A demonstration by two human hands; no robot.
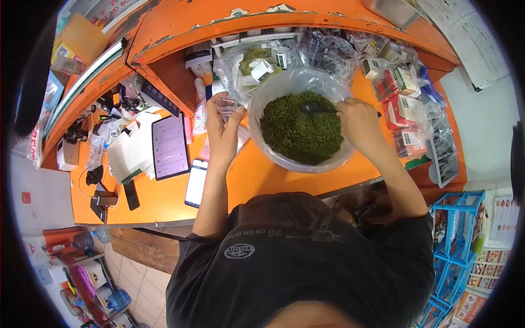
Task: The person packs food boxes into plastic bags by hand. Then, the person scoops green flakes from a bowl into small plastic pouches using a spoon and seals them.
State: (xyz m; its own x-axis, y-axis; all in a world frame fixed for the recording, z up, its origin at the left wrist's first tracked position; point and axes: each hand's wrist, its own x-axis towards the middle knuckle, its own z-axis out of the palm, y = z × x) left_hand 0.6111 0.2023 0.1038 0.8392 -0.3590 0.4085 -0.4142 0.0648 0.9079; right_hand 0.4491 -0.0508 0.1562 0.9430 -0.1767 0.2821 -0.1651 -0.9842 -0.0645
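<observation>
A large translucent plastic tub point(261, 143) stands on the orange table, filled with loose green moss-like material point(298, 136). My right hand point(356, 121) is over the tub's right rim, closed around the handle of a black scoop point(313, 107). The scoop's head rests in the green material. Left of the tub, my left hand point(223, 127) holds a small clear plastic container point(227, 108) between thumb and fingers. The container is see-through, and I cannot tell whether anything is in it.
A tablet point(169, 146) and a lit phone point(196, 185) lie left of my left forearm. Clear plastic bags point(240, 68) and white-labelled cups crowd behind the tub. Red and white packets point(403, 112) and a grey tray point(442, 164) are at the right. An orange shelf point(295, 19) overhangs the back.
</observation>
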